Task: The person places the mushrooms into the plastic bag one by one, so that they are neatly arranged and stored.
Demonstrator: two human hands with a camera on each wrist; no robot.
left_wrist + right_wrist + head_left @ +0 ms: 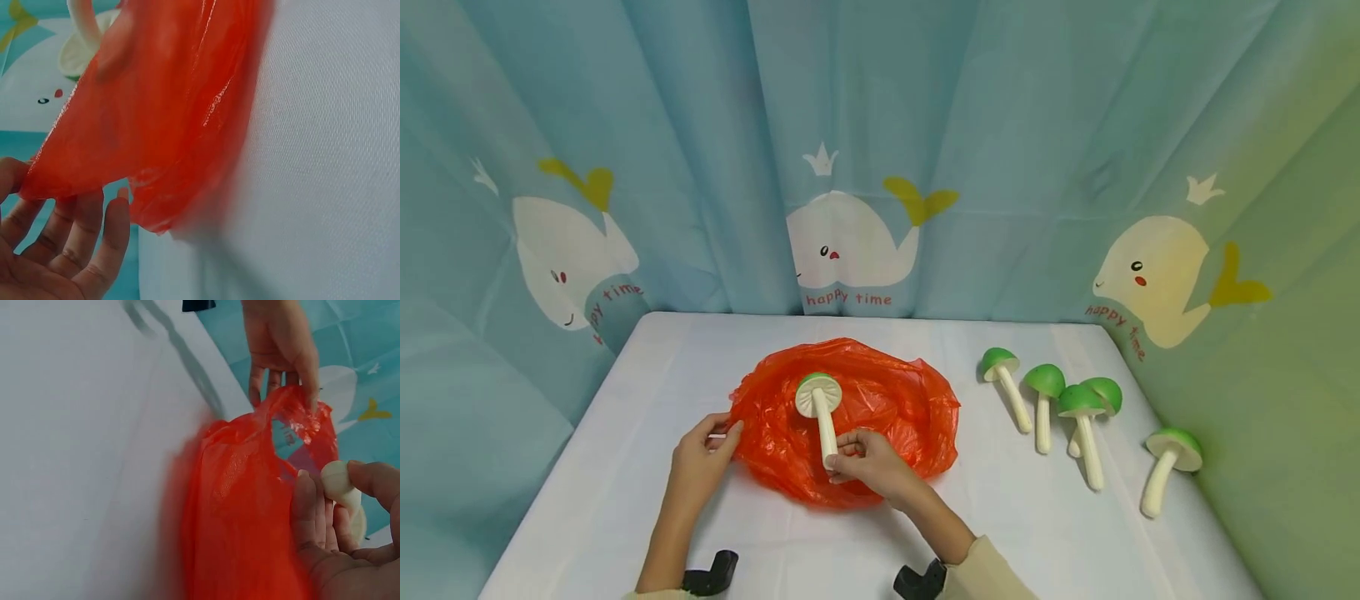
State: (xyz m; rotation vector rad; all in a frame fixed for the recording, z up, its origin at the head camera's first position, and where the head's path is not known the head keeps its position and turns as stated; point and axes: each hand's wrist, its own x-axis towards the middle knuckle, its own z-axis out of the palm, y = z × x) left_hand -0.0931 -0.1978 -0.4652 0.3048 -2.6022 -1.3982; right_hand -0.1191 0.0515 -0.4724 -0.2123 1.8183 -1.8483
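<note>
A red plastic bag (887, 400) lies spread on the white table with its mouth open upward. My left hand (698, 454) pinches the bag's left rim between thumb and fingers; the left wrist view shows the thin film (112, 144) stretched up from that grip. Over the bag, my right hand (876, 462) holds a green-capped toy mushroom (823, 421) by the bottom of its pale stem, cap pointing away and gilled underside facing me. In the right wrist view the stem's rounded end (337, 479) sits between thumb and fingers.
Several more green-capped mushrooms lie at the table's right side, one (1168, 467) apart from the others near the right edge and one (1006, 383) farthest back. Blue curtains (865, 100) with whale prints hang behind the white table (820, 550) and along both sides.
</note>
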